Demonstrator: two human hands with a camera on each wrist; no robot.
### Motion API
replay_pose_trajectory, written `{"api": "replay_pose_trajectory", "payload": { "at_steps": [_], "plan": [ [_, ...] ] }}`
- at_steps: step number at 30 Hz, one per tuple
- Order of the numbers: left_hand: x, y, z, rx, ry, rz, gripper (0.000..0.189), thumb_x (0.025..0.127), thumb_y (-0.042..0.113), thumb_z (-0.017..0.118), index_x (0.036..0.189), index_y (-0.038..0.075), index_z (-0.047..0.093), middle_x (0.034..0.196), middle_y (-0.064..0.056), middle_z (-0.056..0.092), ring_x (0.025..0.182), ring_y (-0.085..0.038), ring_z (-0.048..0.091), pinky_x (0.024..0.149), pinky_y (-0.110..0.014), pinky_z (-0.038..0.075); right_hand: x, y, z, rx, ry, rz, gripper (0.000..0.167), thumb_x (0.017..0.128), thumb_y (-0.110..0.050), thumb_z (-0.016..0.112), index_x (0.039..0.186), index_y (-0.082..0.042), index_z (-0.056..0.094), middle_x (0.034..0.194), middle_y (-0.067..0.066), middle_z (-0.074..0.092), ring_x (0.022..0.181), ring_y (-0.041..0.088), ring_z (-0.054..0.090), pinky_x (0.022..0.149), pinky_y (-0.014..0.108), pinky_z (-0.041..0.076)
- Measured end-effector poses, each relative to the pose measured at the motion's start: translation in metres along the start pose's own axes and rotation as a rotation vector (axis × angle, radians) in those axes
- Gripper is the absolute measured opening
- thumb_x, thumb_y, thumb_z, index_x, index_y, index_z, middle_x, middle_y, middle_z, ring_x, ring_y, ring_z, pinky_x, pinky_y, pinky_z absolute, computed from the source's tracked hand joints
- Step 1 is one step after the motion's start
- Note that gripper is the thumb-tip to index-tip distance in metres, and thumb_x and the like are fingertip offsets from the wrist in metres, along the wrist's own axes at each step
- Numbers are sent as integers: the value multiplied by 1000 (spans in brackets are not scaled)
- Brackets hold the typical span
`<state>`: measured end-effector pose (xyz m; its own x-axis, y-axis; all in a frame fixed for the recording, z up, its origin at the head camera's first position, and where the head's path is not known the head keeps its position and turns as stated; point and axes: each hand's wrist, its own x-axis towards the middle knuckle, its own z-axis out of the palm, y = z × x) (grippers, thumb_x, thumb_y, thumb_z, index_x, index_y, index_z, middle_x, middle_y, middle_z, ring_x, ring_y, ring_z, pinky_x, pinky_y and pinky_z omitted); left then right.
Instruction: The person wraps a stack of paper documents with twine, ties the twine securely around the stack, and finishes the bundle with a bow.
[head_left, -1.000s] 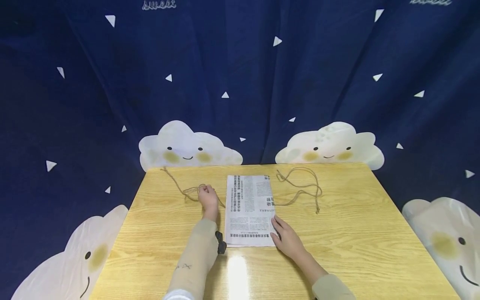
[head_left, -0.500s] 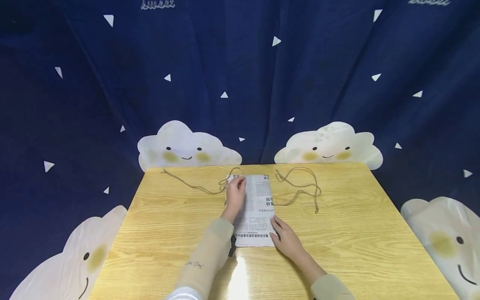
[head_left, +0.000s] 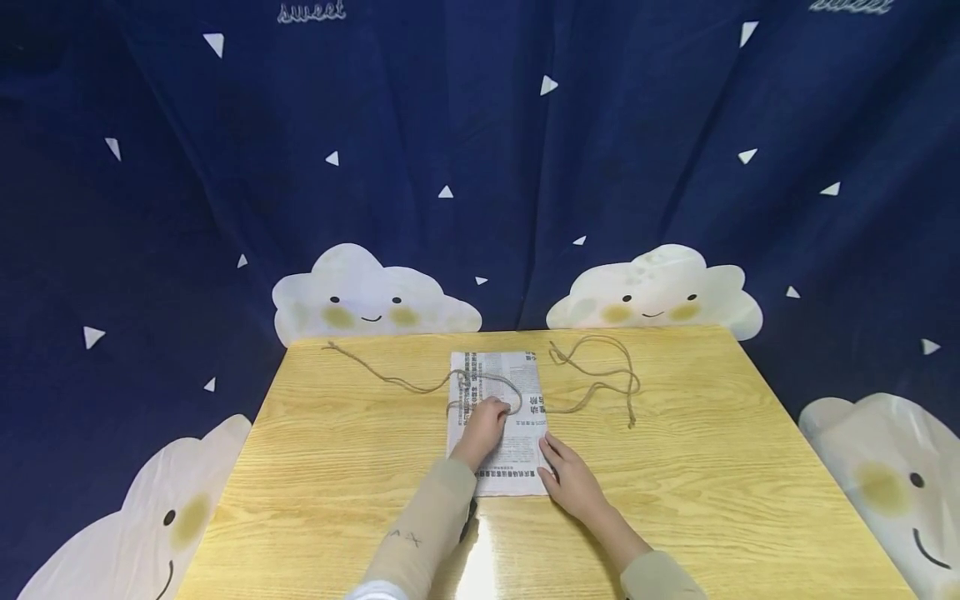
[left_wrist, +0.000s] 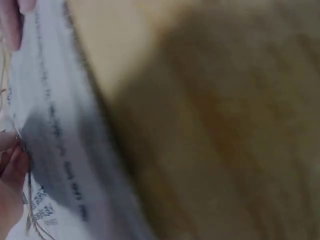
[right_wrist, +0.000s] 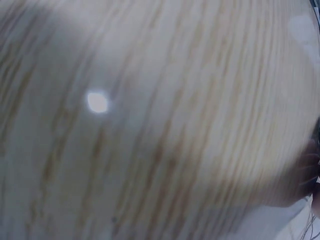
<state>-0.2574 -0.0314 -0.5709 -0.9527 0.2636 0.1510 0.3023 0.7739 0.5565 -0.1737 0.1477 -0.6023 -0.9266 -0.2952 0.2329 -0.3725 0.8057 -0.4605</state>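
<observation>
At the far middle of the glossy yellow wood-grain tabletop (head_left: 690, 467) lies 1 flat, rectangular pad of grey-white printed newspaper (head_left: 517, 454), its long sides running near to far. The left hand (head_left: 482, 432), over the middle of the newspaper, has its fingers curled in a pinch on a thin, twisted tan cord (head_left: 417, 389). The right hand (head_left: 576, 485) rests loosely open, thumb and fingertips on the newspaper's right edge, near the near corner, apparently steadying it.

The step in hand looks like drawing the cord across the top of the newspaper: a loop lies over its face, and a tail trails left to the tabletop's far left. On the right, another stretch of cord (head_left: 600, 384) leaves the newspaper's edge and lies in loose bends. I judge that the next move calls for the left hand to pull the loop flat without snagging that tail, while the right hand stops the newspaper from sliding.

Counted: 2 hands, 2 beige sleeves (head_left: 423, 521), 1 newspaper pad, and cord in 2 visible runs, left and right; whether these are 1 piece passing underneath, I cannot tell. Beyond, 1 navy cloth (head_left: 450, 108) carries 4 white smiling clouds (head_left: 371, 287): 2 far, 1 left, 1 right. The right wrist view shows mostly bare wood.
</observation>
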Motion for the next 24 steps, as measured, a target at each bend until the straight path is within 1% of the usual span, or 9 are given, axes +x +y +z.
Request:
{"api": "replay_pose_trajectory", "payload": {
  "at_steps": [3, 5, 8, 10, 12, 13, 16, 20, 24],
  "plan": [
    [-4, -2, 0, 44, -5, 18, 22, 88, 5, 57, 109, 3, 65, 107, -9, 62, 103, -23, 57, 92, -33, 45, 0, 0, 0, -6, 4, -2, 50, 85, -21, 63, 127, 2, 50, 136, 15, 45, 122, 32, 44, 101, 43, 36],
    [-6, -5, -2, 68, 40, 31, 23, 88, 5, 57, 109, 3, 65, 110, -9, 61, 106, -23, 56, 94, -33, 44, 0, -1, 0, -14, 2, -5, 50, 85, -22, 63, 127, 3, 50, 136, 15, 44, 122, 32, 44, 101, 43, 36],
    [-8, -14, -7, 109, 196, 22, 21, 85, 3, 59, 105, 2, 66, 109, -11, 62, 105, -26, 57, 93, -36, 45, 0, -1, 1, -22, -2, -5, 51, 86, -22, 63, 128, 3, 49, 137, 15, 44, 123, 33, 43, 101, 44, 35],
    [-9, -22, -11, 119, 300, -27, 20, 82, 1, 60, 101, 0, 67, 104, -13, 63, 101, -28, 58, 90, -38, 46, 0, -1, 1, -20, -1, -7, 50, 85, -21, 63, 127, 3, 49, 136, 16, 44, 123, 33, 43, 101, 44, 35],
    [-11, -31, -15, 120, 359, -86, 18, 81, -1, 61, 98, -2, 67, 101, -15, 64, 97, -29, 59, 87, -39, 47, 0, -1, 1, -22, 3, -6, 50, 85, -21, 63, 127, 3, 49, 136, 16, 44, 123, 33, 43, 101, 44, 35],
    [-13, -35, -18, 112, 356, -122, 18, 81, -1, 60, 98, -2, 67, 101, -15, 64, 97, -29, 59, 87, -39, 47, 0, -1, 1, -19, 6, -6, 50, 85, -20, 63, 127, 4, 50, 136, 16, 44, 123, 33, 43, 101, 44, 35],
    [-18, -44, -24, 88, 315, -151, 16, 82, -1, 62, 96, -3, 68, 99, -14, 66, 94, -29, 61, 85, -38, 49, 1, -2, 1, -27, 7, -2, 50, 85, -20, 63, 126, 4, 50, 135, 16, 45, 122, 33, 44, 101, 44, 36],
    [-24, -52, -26, 132, 243, -104, 17, 85, 3, 61, 100, -2, 68, 103, -13, 65, 98, -28, 60, 87, -38, 48, 6, -2, 1, -43, 12, -5, 47, 83, -19, 63, 123, 4, 54, 130, 18, 49, 117, 34, 47, 98, 46, 38],
    [-25, -54, -25, 183, 228, -88, 23, 89, 6, 56, 109, -3, 63, 116, -17, 57, 110, -30, 52, 97, -40, 40, 14, -2, -1, -57, 32, -8, 40, 80, -17, 66, 114, 4, 61, 119, 19, 56, 109, 34, 53, 93, 46, 43]
  ]
}}
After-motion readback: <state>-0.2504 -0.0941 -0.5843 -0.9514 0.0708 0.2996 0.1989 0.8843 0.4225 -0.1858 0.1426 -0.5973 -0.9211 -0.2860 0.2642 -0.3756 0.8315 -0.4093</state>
